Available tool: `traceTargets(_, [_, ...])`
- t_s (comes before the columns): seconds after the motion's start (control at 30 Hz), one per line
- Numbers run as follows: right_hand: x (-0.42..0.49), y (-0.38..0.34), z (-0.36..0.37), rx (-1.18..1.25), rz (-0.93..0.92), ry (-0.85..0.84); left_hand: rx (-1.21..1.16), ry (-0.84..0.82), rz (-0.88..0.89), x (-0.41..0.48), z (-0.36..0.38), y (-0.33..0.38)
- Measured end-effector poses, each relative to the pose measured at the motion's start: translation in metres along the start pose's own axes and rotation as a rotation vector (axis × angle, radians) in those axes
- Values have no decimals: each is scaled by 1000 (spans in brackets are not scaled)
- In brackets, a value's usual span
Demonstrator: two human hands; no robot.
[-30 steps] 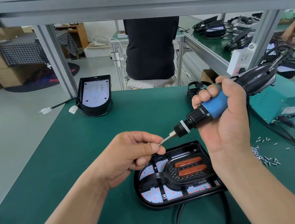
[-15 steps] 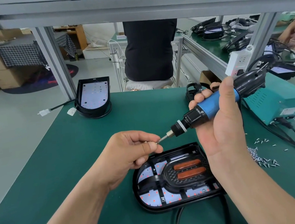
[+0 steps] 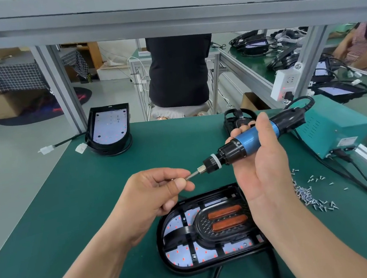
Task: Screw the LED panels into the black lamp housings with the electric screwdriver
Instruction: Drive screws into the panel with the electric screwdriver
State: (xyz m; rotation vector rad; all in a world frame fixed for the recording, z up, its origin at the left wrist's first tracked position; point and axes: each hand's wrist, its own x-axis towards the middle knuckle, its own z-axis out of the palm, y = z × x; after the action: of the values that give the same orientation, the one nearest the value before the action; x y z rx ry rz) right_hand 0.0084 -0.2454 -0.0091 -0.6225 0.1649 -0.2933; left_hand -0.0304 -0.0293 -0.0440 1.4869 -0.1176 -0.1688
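Note:
A black lamp housing (image 3: 167, 243) lies on the green mat in front of me, its white LED panel (image 3: 176, 222) under a black frame with two orange bars. My right hand (image 3: 263, 168) grips the blue and black electric screwdriver (image 3: 247, 142) above the housing, bit pointing left. My left hand (image 3: 154, 192) pinches the tip of the bit (image 3: 193, 174) between thumb and forefinger; whether a screw sits there is hidden by the fingers. A heap of small screws (image 3: 310, 195) lies on the mat to the right.
A second housing with its panel (image 3: 108, 127) stands at the mat's far left edge, its white plug (image 3: 46, 150) hanging off. A teal power box (image 3: 332, 126) and cables sit right. Another black part (image 3: 237, 116) lies behind the screwdriver. A person in black sits beyond the bench.
Both hands and the screwdriver stay together, nearly still; the view has shifted slightly. My left fingers remain pinched at the bit tip.

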Motion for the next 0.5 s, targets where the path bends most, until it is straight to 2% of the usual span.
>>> traceTargets(0.27, [6,-4,-2,88,16,42,-86,-2,38,2,0,-4])
traceTargets(0.37, [7,-8,-1,91,7,26,-138,43,-6,5,-5,-5])
traceTargets(0.5, [9,-19,1,104,-14,5,39,77,-101,7,-13,-6])
